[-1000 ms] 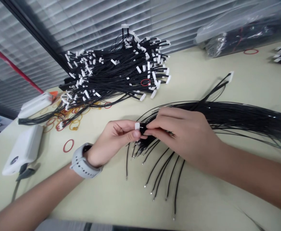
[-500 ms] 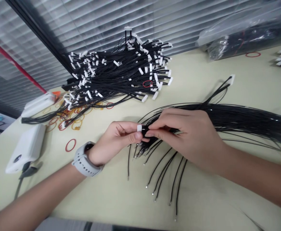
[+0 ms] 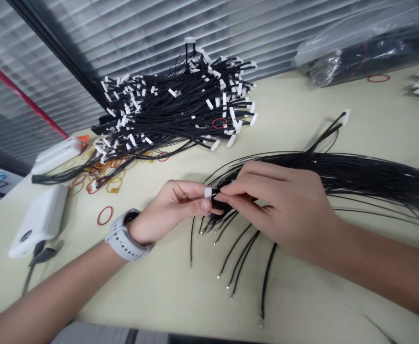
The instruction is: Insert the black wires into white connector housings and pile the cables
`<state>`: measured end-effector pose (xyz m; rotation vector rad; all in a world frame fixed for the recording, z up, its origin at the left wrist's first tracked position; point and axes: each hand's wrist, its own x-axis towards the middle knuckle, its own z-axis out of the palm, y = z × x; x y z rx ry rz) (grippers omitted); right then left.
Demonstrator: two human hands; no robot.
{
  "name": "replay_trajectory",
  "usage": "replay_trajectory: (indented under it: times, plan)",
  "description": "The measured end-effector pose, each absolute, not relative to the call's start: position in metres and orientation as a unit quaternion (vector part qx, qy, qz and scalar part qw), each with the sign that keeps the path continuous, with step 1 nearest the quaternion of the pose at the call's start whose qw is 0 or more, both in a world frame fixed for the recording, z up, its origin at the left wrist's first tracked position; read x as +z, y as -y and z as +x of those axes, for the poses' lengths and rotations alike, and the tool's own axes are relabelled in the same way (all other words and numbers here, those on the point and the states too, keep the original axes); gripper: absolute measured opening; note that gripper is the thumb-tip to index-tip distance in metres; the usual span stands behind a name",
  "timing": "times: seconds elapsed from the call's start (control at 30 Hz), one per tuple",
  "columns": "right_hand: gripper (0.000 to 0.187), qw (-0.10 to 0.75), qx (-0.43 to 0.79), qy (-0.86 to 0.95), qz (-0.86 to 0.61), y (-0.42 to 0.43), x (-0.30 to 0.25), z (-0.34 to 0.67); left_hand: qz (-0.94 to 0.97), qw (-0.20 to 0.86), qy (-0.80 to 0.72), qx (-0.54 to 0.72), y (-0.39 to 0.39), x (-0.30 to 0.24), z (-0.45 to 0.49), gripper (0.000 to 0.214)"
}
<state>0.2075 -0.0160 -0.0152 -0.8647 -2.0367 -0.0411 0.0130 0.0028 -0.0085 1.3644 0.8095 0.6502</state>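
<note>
My left hand (image 3: 175, 208), with a grey watch (image 3: 123, 239) on its wrist, pinches a small white connector (image 3: 208, 192) between thumb and fingers. My right hand (image 3: 274, 200) meets it from the right, its fingers pinched on thin black wires at the connector. Those wires belong to a long loose bundle of black wires (image 3: 374, 177) that runs off to the right. Several bare metal-tipped wire ends (image 3: 231, 267) fan out on the table below my hands.
A big heap of black wires with white connectors (image 3: 177, 110) lies behind my hands. Red and yellow rubber bands (image 3: 104, 216) lie scattered at left, near two white devices (image 3: 39, 220). Plastic bags of wires (image 3: 360, 52) sit at back right. Window blinds line the table's far edge.
Both hands stay together at the connector with only small finger shifts. One of the loose wire ends below my right hand is gone from the table.
</note>
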Motion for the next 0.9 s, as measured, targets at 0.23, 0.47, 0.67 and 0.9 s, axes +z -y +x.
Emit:
replay_trajectory:
  times: [0.23, 0.47, 0.67, 0.9]
  plan:
    - [0.021, 0.437, -0.023, 0.835, -0.335, 0.0182, -0.0147, 0.2067, 0.594, 0.672, -0.329, 0.296, -0.0039, -0.0098, 0.0143, 0.018]
    - [0.022, 0.432, -0.024, 0.842, -0.323, 0.0157, -0.0183, 0.2043, 0.578, 0.678, -0.343, 0.298, -0.0037, -0.009, 0.0136, 0.012]
    - [0.018, 0.408, -0.013, 0.843, -0.349, 0.0179, -0.0196, 0.2075, 0.58, 0.676, -0.354, 0.285, -0.0026, -0.0086, 0.0143, 0.012]
    - [0.02, 0.405, -0.004, 0.868, -0.288, 0.0196, -0.02, 0.2087, 0.565, 0.689, -0.363, 0.274, -0.003, -0.0056, 0.0171, 0.014]
